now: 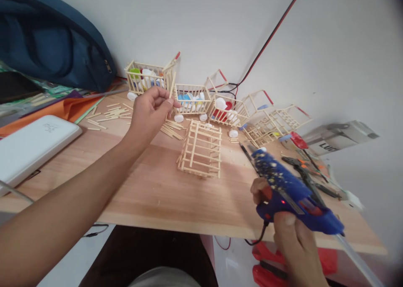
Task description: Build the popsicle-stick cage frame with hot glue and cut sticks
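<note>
My left hand [154, 104] is closed in a pinch on a thin wooden stick [173, 84], held nearly upright in front of the small stick carts at the back. In my right hand [291, 228] is a blue hot glue gun [280, 182], its nozzle pointing up and left, with a red light lit and a clear glue stick out of its rear. Between the hands, a small cage-like frame of glued wooden sticks [201, 149] lies on the wooden table [151, 194]; neither hand touches it. Loose short sticks [171, 129] lie below my left hand.
Along the wall stand several stick carts, one with colourful items [146, 75] and one with white wheels [192, 98]. Pliers [307, 173] and a grey box [343, 138] are at right. A white power bank [40, 146], orange paper [63, 109] and a blue bag [59, 35] occupy the left.
</note>
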The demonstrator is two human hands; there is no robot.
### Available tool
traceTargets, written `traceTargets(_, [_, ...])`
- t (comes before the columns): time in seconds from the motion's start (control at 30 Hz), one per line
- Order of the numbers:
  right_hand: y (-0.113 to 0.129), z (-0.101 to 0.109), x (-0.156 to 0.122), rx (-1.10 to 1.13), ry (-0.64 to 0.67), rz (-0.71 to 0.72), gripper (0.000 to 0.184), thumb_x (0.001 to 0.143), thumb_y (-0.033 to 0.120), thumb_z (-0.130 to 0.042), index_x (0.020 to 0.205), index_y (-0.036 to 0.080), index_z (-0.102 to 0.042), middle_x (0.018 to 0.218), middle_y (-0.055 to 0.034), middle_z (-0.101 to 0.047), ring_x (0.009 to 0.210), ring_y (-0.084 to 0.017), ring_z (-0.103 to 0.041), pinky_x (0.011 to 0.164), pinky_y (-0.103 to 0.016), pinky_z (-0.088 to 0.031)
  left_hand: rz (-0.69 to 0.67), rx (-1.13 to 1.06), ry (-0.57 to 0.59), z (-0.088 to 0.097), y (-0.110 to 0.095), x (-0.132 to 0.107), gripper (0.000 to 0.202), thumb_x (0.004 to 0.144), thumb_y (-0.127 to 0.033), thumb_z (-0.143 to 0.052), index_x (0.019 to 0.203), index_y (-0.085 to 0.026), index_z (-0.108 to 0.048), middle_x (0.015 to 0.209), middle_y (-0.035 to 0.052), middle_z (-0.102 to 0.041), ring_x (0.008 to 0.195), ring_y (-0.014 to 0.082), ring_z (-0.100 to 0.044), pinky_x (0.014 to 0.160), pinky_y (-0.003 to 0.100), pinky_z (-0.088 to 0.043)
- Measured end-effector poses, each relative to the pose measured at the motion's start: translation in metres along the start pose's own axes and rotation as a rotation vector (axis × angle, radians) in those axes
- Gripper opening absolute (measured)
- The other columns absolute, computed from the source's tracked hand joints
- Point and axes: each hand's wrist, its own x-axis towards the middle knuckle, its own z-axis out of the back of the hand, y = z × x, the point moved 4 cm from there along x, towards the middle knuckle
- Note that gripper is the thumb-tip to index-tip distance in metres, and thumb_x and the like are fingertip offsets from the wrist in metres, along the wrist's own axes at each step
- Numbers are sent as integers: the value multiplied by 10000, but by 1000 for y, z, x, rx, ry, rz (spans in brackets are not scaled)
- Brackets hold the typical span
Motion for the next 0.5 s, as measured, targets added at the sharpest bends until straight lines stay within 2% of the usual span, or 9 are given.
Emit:
traceTargets(0.1, [-7, 22, 8, -206, -108, 28, 352, 930, 396, -431, 1224, 241, -544, 1076, -99, -637, 920, -270, -636, 751, -393, -514, 8, -6, 1, 0, -1, 0, 103, 801, -109, -581, 736, -177, -539, 695, 4, -663, 465, 68, -473, 456, 210, -377])
traceTargets(0.2, [-31, 52, 19, -404, -148, 23, 442, 870, 386, -508, 1289, 246, -493, 1164, -141, -589, 981, -331, -608, 786, -461, -501, 2, -8, -1, 2, -2, 0, 87, 795, -130, -593, 739, -174, -544, 714, 10, -655, 475, 75, -486, 435, 211, -361])
traceTargets(0.27, [-59, 71, 22, -546, -105, 59, 406, 851, 377, -510, 1231, 236, -535, 1168, -149, -588, 1080, -362, -576, 864, -490, -477, -10, -9, -8, 4, -2, 1, 82, 785, -143, -611, 742, -177, -551, 705, 2, -641, 495, 86, -508, 432, 210, -365])
traceTargets(0.33, [-94, 87, 20, -684, -54, 94, 348, 874, 358, -451, 1183, 238, -556, 1115, -155, -611, 1015, -347, -606, 828, -471, -488, -16, -2, -12, 6, -1, 1, 76, 776, -154, -630, 742, -179, -567, 666, -14, -611, 506, 91, -517, 435, 205, -368])
traceTargets(0.4, [-133, 96, 16, -749, 52, 57, 327, 887, 352, -454, 1169, 241, -575, 1108, -171, -628, 997, -330, -623, 830, -434, -494, 3, 4, -5, 8, -1, 1, 72, 767, -168, -649, 733, -176, -585, 619, -27, -577, 490, 82, -496, 437, 197, -361])
traceTargets(0.5, [-176, 102, 11, -805, 76, 1, 407, 854, 390, -455, 1165, 178, -610, 1068, -204, -651, 955, -368, -634, 800, -480, -508, 67, -28, 9, 9, -5, 0, 82, 745, -192, -678, 725, -164, -604, 588, -38, -551, 464, 63, -457, 441, 184, -354])
